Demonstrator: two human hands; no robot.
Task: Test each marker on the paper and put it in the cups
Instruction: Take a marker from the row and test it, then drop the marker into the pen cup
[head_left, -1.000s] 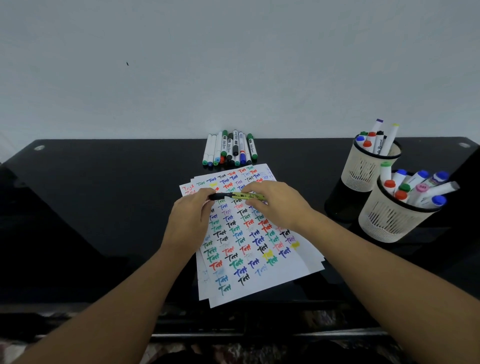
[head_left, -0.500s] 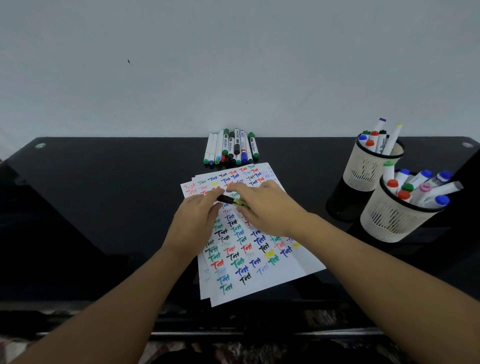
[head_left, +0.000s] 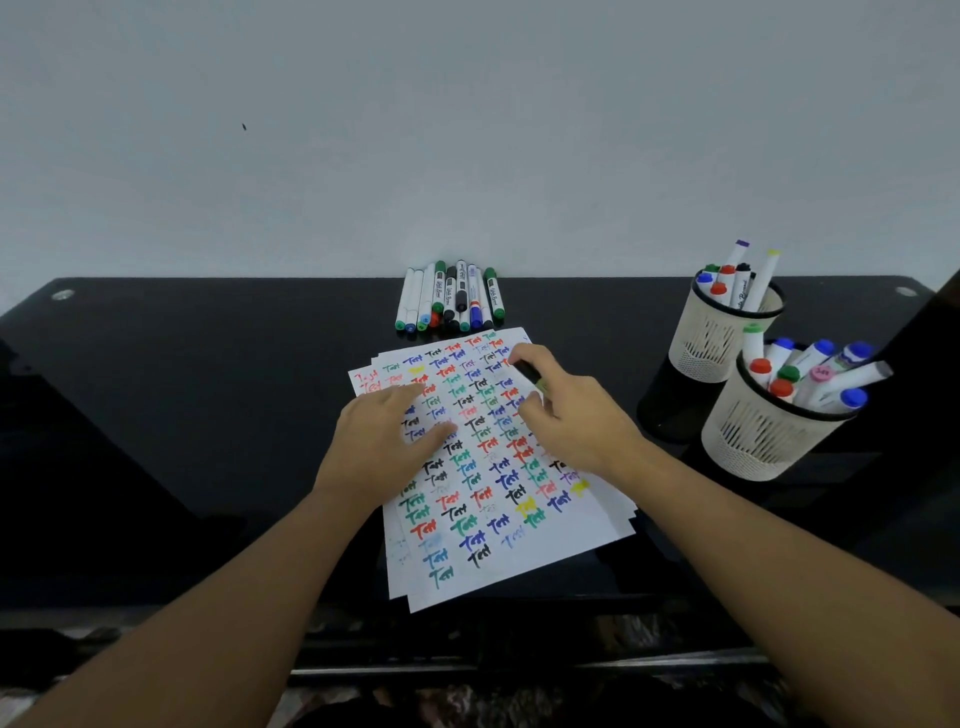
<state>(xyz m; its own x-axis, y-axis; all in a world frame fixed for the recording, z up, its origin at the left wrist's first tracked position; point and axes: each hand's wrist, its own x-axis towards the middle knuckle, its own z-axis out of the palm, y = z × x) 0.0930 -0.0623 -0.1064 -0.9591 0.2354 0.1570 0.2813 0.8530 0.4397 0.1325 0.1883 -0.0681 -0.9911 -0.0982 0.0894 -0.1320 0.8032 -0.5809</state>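
Left hand (head_left: 382, 441): flat, fingers straight, pressing the paper (head_left: 488, 467).
Paper: centre of black table (head_left: 182, 415), covered in coloured test words.
Loose markers (head_left: 449, 299): far side, just beyond paper.
Right hand (head_left: 574, 415): pinching marker (head_left: 531, 375), tip at paper's far right.
Cups (head_left: 761, 431): right, holding markers.

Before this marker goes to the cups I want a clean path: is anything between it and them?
Nothing visible. The right hand holds the marker over the paper; only bare black table lies between it and the two cups.
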